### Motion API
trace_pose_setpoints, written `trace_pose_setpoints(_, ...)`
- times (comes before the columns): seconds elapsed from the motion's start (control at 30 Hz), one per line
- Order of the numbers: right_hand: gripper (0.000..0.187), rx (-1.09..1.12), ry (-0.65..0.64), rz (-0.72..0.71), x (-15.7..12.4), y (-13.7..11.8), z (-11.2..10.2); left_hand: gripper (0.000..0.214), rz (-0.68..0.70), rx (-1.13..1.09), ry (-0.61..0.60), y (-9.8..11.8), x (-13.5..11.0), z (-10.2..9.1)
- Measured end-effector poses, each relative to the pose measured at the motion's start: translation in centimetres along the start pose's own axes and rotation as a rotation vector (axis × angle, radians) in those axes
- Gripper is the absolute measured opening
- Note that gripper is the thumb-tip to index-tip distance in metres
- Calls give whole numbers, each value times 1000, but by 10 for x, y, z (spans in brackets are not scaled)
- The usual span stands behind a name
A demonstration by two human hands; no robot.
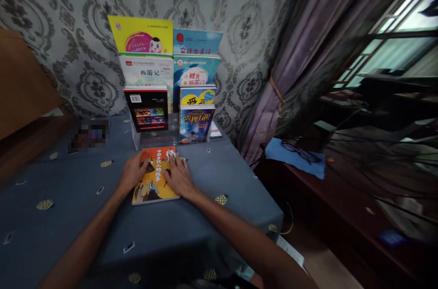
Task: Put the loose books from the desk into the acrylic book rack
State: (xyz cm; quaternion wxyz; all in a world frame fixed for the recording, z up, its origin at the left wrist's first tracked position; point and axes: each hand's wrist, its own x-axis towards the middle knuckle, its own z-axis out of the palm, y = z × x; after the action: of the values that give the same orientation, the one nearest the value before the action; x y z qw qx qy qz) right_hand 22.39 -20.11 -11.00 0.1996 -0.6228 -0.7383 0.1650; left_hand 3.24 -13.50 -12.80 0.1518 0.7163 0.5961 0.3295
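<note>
A paperback book (158,186) with an orange and yellow cover and white Chinese lettering lies on the blue patterned tablecloth. My left hand (132,171) closes over its left edge, thumb on the cover. Across its right side rests my right hand (179,177), fingers stretched out and apart on the cover. Just behind stands a clear tiered book rack (157,139). In its left column are a black book (148,120), a pale book (147,70) and a yellow book (142,29). The right column holds several blue-toned books, with a dark blue one (195,125) in front.
A brown cardboard-like object (23,84) stands at the left. Behind the table (85,207) is a patterned wall, with a tied purple curtain (265,106) to the right. A dark red desk (328,198) on the right bears glasses (301,151) on a blue cloth (277,154) and tangled cables.
</note>
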Motion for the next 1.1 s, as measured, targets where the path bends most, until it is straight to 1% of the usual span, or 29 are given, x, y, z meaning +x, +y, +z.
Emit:
trace_pose_setpoints(0.1,65,13,35,-4,-2,2,-1,40,-152,-449,84,-1,5,0)
trace_pose_setpoints(0.17,65,26,63,-4,-2,3,-2,35,-320,-758,113,0,6,-2)
trace_pose_setpoints(0.2,65,34,72,0,-3,3,-3,32,-414,-874,92,2,6,-4)
trace_pose_setpoints(0.23,65,42,79,0,-3,3,-3,27,-502,-957,46,4,5,-6)
trace_pose_setpoints(0.3,65,52,86,-10,-4,4,-3,14,-635,-1041,-77,10,1,-10)
trace_pose_setpoints(0.33,65,55,88,-19,-4,5,-2,9,-673,-1059,-122,13,0,-12)
trace_pose_setpoints(0.4,64,64,91,-37,-3,8,-1,3,-708,-1084,-149,20,-3,-15)
trace_pose_setpoints(0.47,61,89,90,-27,0,12,1,3,-707,-1112,-123,26,-4,-18)
trace_pose_setpoints(0.57,57,178,90,32,8,17,3,4,-681,-1156,-71,36,-7,-20)
trace_pose_setpoints(0.73,40,553,230,263,23,24,5,10,-562,-1210,-31,54,-13,-23)
trace_pose_setpoints(0.77,40,591,249,293,25,24,5,12,-535,-1218,-30,57,-14,-23)
trace_pose_setpoints(0.83,46,617,273,322,29,24,3,15,-496,-1218,-33,62,-14,-24)
trace_pose_setpoints(0.9,50,668,344,312,32,21,-1,19,-484,-1206,-22,68,-12,-24)
trace_pose_setpoints(0.93,51,700,395,284,32,18,-4,20,-480,-1202,-5,71,-12,-23)
trace_pose_setpoints(1.03,49,769,545,181,32,7,-16,25,-427,-1212,110,80,-10,-17)
trace_pose_setpoints(1.1,47,757,600,129,30,-1,-25,33,-383,-1202,190,85,-11,-12)
